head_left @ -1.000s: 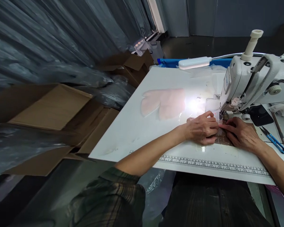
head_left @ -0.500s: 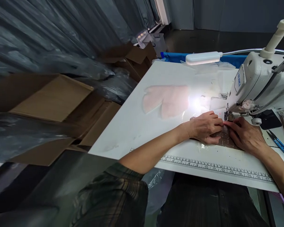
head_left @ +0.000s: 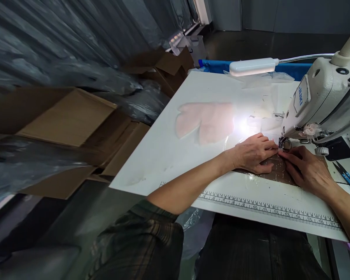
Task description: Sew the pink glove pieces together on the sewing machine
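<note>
My left hand point(head_left: 255, 153) rests beside the needle area of a white sewing machine point(head_left: 317, 89), its fingers bent and pressed together at the edge of a thin pale fabric point(head_left: 274, 139). Close in front of the presser foot point(head_left: 283, 144), my right hand point(head_left: 307, 167) pinches at the same spot, its thumb and forefinger almost touching the left fingertips. Most of the fabric is hidden by the fingers and the machine head. Beneath both hands lies a brown, shiny patch point(head_left: 275, 174) of the work surface. Pale pink cut fabric pieces point(head_left: 211, 122) lie flat to the left.
A lamp point(head_left: 253, 67) lights the white table point(head_left: 151, 163), which has a printed ruler point(head_left: 262, 209) along its front edge. Blue thread snips point(head_left: 348, 179) lie at the right. Open cardboard boxes point(head_left: 67, 116) and plastic sheeting stand left of the table.
The view has shifted slightly, so the machine appears a little larger and farther right. Both hands stay at the presser foot, with the right hand appearing slightly farther right.
</note>
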The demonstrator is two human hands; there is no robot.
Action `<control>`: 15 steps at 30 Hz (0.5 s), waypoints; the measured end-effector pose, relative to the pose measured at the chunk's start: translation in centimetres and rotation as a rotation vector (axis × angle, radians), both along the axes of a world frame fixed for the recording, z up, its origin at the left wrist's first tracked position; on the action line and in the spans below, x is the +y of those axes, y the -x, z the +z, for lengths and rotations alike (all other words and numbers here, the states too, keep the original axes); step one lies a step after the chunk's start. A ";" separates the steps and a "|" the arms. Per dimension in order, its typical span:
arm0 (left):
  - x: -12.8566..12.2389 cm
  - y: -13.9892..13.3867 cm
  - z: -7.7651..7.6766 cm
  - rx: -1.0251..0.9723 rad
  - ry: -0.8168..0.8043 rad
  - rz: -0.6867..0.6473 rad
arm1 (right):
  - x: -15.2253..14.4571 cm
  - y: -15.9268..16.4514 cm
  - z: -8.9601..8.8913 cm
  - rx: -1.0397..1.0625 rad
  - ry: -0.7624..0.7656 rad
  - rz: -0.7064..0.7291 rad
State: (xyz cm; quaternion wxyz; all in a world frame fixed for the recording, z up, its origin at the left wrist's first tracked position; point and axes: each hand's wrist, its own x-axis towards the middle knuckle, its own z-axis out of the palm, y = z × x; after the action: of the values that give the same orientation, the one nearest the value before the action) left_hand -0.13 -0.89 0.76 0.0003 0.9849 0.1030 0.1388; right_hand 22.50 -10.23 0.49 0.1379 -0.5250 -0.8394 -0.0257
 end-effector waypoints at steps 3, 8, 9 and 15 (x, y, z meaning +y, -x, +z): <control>0.2 0.0 0.0 0.031 0.017 0.024 | 0.0 0.2 0.0 -0.019 -0.006 -0.027; 0.5 0.0 0.3 0.051 0.022 0.031 | 0.1 0.2 0.3 0.023 0.038 -0.031; 0.6 0.0 0.3 0.053 0.021 0.031 | 0.1 0.1 0.4 0.052 0.062 -0.027; 0.9 -0.2 0.5 0.073 0.033 0.058 | 0.2 -1.3 1.8 0.280 0.216 -0.093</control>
State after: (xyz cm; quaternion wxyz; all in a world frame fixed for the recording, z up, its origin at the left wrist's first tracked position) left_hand 0.03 0.00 1.28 0.0086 0.9858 0.1339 0.1009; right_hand 23.82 -10.01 2.34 0.1951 -0.5735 -0.7847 0.1315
